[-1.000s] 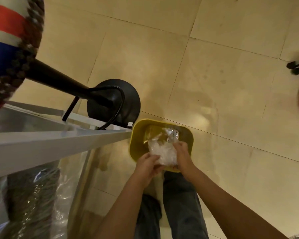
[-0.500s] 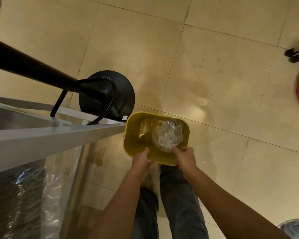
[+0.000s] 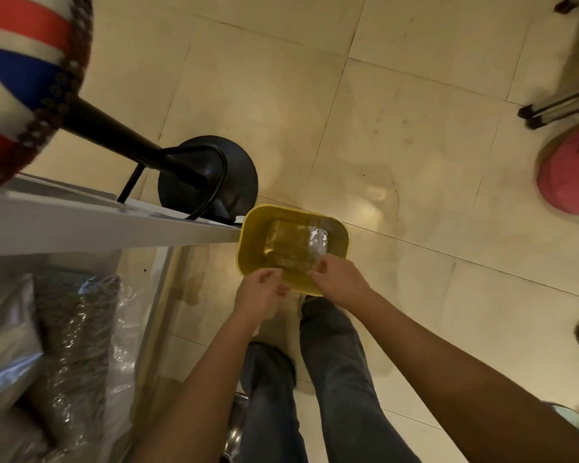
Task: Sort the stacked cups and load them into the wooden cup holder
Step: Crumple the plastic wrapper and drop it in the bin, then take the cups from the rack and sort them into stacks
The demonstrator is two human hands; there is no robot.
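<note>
I look straight down at a yellow bin [image 3: 248,259] standing on the tiled floor [image 3: 398,145], just beside the corner of a grey counter edge [image 3: 114,225]. The bin is rectangular with rounded corners and open at the top. Inside it, on the bottom, I see a crumpled piece of white plastic [image 3: 318,238] toward the far right corner; the rest of the bin's bottom shows only a glossy yellow reflection.

My left hand [image 3: 259,294] is at the bin's near rim, fingers curled inward with thumb and fingertips drawn together. Whether they pinch the rim or anything else, I cannot tell. My right hand [image 3: 340,279] is over the near right part of the rim, fingers bent down into the bin; I cannot tell whether they grasp something. Both forearms reach down from the lower frame, over legs in blue jeans [image 3: 331,379].

No cups or wooden holder can be made out in this view; the task's things are out of sight.

To the left of the bin stands a black stool base [image 3: 241,175] with a slanted black post, topped by a red, white and blue seat [image 3: 17,68]. Under the counter lies wrapped material in clear plastic [image 3: 71,345]. At the right edge is a pink round object [image 3: 572,182], blurred.
</note>
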